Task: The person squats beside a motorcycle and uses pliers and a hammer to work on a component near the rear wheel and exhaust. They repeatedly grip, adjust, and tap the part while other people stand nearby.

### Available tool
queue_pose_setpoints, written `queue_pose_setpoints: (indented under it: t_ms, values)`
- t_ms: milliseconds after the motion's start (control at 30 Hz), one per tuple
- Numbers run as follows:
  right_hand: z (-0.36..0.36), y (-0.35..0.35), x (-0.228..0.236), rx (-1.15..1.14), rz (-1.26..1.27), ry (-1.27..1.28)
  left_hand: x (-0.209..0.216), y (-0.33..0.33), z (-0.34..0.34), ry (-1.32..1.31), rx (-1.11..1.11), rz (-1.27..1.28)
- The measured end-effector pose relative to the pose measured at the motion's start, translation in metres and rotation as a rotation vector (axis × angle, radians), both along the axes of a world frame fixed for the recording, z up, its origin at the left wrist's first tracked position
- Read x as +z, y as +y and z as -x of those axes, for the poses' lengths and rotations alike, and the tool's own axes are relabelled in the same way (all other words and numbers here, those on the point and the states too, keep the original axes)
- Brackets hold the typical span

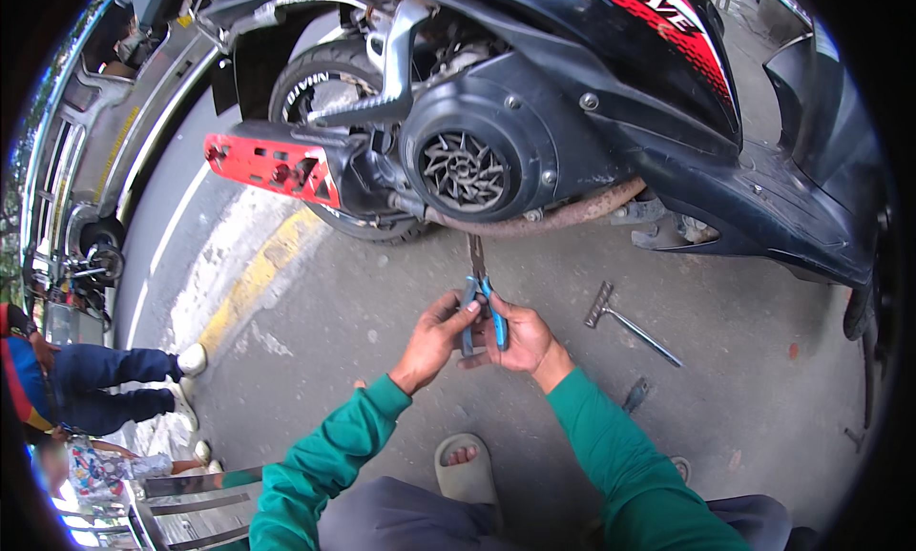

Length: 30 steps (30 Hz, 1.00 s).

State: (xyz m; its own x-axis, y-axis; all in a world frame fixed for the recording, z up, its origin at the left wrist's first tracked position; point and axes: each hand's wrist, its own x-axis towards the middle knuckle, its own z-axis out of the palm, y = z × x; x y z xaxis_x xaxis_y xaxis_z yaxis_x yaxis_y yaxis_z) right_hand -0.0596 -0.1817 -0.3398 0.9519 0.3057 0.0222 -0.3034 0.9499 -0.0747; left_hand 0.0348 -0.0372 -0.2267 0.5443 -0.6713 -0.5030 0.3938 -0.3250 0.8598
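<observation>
Both my hands are on a pair of pliers with blue-and-grey handles. My left hand is closed around the left handle, thumb on top. My right hand grips the other handle. The dark jaws point away from me and look slightly apart. Their tips reach up to the lower edge of the exhaust pipe under a black scooter; whether they touch it I cannot tell. Above that sits the round fan cover on the engine case.
A T-handled tool lies on the pavement to my right, with a small dark tool nearer me. A red perforated muffler guard juts out at left. Two people are at the far left, near a slatted metal bench.
</observation>
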Motion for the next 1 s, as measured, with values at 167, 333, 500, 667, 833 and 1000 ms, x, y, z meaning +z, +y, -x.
queue_pose_setpoints:
  t_ms: [167, 333, 500, 667, 833, 1000]
  values:
    - [-0.003, -0.009, 0.002, -0.044, -0.096, -0.096, 0.005, -0.015, 0.005, -0.034, 0.023, -0.037]
    - [-0.006, -0.017, 0.004, -0.038, -0.070, -0.003, 0.016, -0.032, 0.008, -0.071, 0.071, -0.096]
    - [-0.008, -0.022, 0.017, -0.043, -0.053, 0.021, 0.024, -0.042, 0.010, -0.070, 0.064, -0.103]
    - [-0.006, -0.025, 0.027, -0.060, -0.083, 0.007, 0.029, -0.047, 0.007, -0.129, 0.004, -0.126]
    - [-0.002, -0.018, 0.029, -0.107, -0.088, -0.053, 0.031, -0.045, 0.009, -0.135, 0.022, -0.156]
    - [-0.006, -0.006, 0.035, -0.162, -0.102, -0.029, 0.031, -0.043, 0.012, -0.182, 0.087, -0.107]
